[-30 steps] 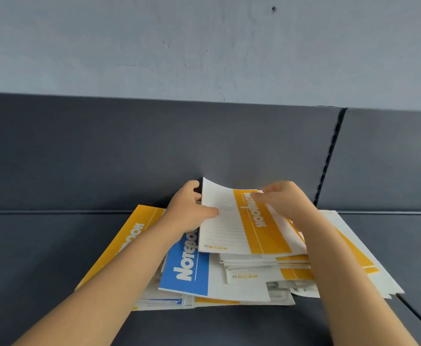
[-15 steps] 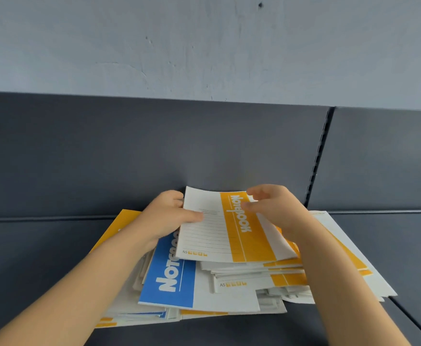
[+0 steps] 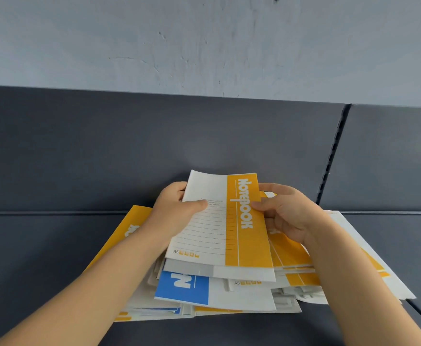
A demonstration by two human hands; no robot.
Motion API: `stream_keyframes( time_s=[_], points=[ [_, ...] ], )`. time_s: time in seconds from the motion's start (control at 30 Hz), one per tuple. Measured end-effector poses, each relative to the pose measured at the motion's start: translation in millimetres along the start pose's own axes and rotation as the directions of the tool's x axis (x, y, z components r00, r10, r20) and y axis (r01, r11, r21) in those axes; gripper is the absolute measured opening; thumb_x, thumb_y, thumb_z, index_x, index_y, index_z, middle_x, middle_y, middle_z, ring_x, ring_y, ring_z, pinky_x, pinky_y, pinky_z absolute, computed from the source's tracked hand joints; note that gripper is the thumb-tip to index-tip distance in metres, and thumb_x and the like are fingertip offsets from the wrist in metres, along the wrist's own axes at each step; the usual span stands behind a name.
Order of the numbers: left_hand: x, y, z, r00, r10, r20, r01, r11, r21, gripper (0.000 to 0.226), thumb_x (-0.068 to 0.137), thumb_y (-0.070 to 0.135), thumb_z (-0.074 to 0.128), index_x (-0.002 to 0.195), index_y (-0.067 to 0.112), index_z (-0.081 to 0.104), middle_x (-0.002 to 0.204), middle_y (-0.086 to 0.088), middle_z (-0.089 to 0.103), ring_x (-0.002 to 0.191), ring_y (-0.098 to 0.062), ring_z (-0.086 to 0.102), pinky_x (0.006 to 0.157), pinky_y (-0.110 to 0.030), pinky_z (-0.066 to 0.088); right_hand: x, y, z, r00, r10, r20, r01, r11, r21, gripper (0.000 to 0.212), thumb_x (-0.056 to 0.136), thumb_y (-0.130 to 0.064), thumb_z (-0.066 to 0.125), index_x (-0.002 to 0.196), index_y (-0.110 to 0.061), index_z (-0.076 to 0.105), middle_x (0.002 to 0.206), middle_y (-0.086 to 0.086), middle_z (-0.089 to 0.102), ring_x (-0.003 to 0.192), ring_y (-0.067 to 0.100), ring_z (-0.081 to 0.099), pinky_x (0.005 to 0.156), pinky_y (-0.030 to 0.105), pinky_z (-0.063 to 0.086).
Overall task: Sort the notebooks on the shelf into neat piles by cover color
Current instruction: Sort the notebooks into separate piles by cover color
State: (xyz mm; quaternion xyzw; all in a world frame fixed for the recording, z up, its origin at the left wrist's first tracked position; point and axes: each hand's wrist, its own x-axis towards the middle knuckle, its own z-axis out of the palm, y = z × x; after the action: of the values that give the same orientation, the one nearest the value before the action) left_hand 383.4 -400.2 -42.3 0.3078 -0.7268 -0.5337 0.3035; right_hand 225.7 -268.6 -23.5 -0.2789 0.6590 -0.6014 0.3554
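Holding the yellow notebook (image 3: 219, 226) between both hands, you have it raised and tilted above the mixed heap (image 3: 291, 278). Its white lined half is toward your left hand (image 3: 177, 213) and its yellow band toward your right hand (image 3: 286, 216).

- Left thumb lies across the cover, fingers curled behind the edge.
- Right thumb and fingers pinch the opposite edge.
- Handling, as judged: light, thin, soft-covered. Likely to bow if held by one corner. The cover looks smooth, so it is probably slick against its neighbours.
- Take hold mid-edge, not at a corner.
- Below your left wrist a blue notebook (image 3: 182, 288) lies on the heap.
- More yellow covers fan out beneath your right hand.
- The heap rests on the dark shelf (image 3: 42, 258).
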Motion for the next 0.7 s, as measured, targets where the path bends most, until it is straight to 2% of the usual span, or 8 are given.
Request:
stream_keyframes(
  time_s=[0.13, 0.3, 0.4, 0.5, 0.6, 0.63, 0.7],
  points=[
    [-1.7, 0.1, 1.5, 1.000, -0.027, -0.013, 0.025, 0.996, -0.086, 0.035, 0.085, 0.009, 0.071, 0.117, 0.015, 0.059, 0.109, 0.000, 0.070, 0.097, -0.017, 0.068, 0.080, -0.035, 0.057, -1.7, -2.8, -4.4, 0.993, -0.054, -0.102, 0.057, 0.998, 0.022, 0.020, 0.088, -0.001, 0.062, 0.101, -0.016, 0.060, 0.088, 0.010, 0.075, 0.073, 0.023, 0.074, 0.056, 0.033, 0.060],
    [-2.1, -0.3, 3.4, 1.000, -0.019, -0.022, 0.017, 0.996, -0.088, 0.033, 0.084, 0.010, 0.072, 0.113, 0.016, 0.057, 0.111, 0.002, 0.067, 0.103, -0.015, 0.064, 0.075, -0.026, 0.051, -0.4, -3.0, -8.0, 0.966, -0.074, -0.247, 0.073, 0.997, -0.015, 0.027, 0.086, -0.008, 0.066, 0.113, -0.012, 0.062, 0.089, 0.008, 0.074, 0.073, 0.022, 0.074, 0.067, 0.037, 0.060],
    [-3.6, 0.8, 5.8, 0.999, -0.002, -0.037, 0.000, 0.998, -0.056, 0.023, 0.087, 0.011, 0.069, 0.107, 0.015, 0.057, 0.108, 0.002, 0.067, 0.102, -0.015, 0.063, 0.071, -0.025, 0.049, 1.9, -2.1, -8.7, 0.956, -0.099, -0.277, 0.078, 0.993, -0.085, 0.027, 0.086, -0.015, 0.068, 0.112, -0.013, 0.062, 0.087, 0.005, 0.072, 0.074, 0.020, 0.072, 0.064, 0.033, 0.058],
    [-5.4, 4.3, 7.0, 0.999, 0.007, -0.044, -0.009, 0.999, -0.051, 0.015, 0.092, 0.012, 0.063, 0.105, 0.010, 0.056, 0.104, 0.001, 0.069, 0.095, -0.013, 0.065, 0.064, -0.021, 0.048, 6.1, 2.5, -8.1, 0.922, -0.173, -0.347, 0.087, 0.965, -0.248, 0.035, 0.090, -0.024, 0.063, 0.123, -0.010, 0.059, 0.100, 0.003, 0.069, 0.086, 0.021, 0.068, 0.071, 0.032, 0.054],
    [-7.5, 6.9, 6.4, 0.999, 0.002, -0.046, -0.006, 0.996, -0.089, 0.017, 0.096, 0.014, 0.057, 0.112, 0.010, 0.052, 0.105, 0.000, 0.069, 0.089, -0.010, 0.066, 0.059, -0.019, 0.049, 7.5, 5.0, -6.5, 0.865, -0.313, -0.391, 0.091, 0.866, -0.491, 0.050, 0.091, -0.035, 0.061, 0.134, -0.011, 0.051, 0.129, 0.006, 0.059, 0.113, 0.025, 0.058, 0.096, 0.039, 0.048],
    [-8.0, 7.1, 6.2, 0.999, -0.002, -0.046, -0.003, 0.996, -0.091, 0.018, 0.097, 0.015, 0.054, 0.114, 0.012, 0.051, 0.106, 0.000, 0.069, 0.089, -0.009, 0.065, 0.057, -0.018, 0.049, 5.7, 3.9, -4.0, 0.867, -0.330, -0.374, 0.078, 0.830, -0.553, 0.053, 0.090, -0.039, 0.060, 0.135, -0.012, 0.050, 0.133, 0.005, 0.057, 0.118, 0.025, 0.055, 0.097, 0.038, 0.045],
    [-8.5, 6.9, 5.7, 0.999, -0.008, -0.050, 0.003, 0.995, -0.098, 0.018, 0.099, 0.016, 0.051, 0.117, 0.016, 0.050, 0.106, 0.001, 0.068, 0.088, -0.009, 0.065, 0.051, -0.015, 0.049, 4.8, 3.7, 0.8, 0.900, -0.315, -0.299, 0.046, 0.754, -0.655, 0.053, 0.090, -0.046, 0.056, 0.132, -0.014, 0.054, 0.129, 0.003, 0.059, 0.113, 0.024, 0.057, 0.090, 0.037, 0.046]
  ],
)
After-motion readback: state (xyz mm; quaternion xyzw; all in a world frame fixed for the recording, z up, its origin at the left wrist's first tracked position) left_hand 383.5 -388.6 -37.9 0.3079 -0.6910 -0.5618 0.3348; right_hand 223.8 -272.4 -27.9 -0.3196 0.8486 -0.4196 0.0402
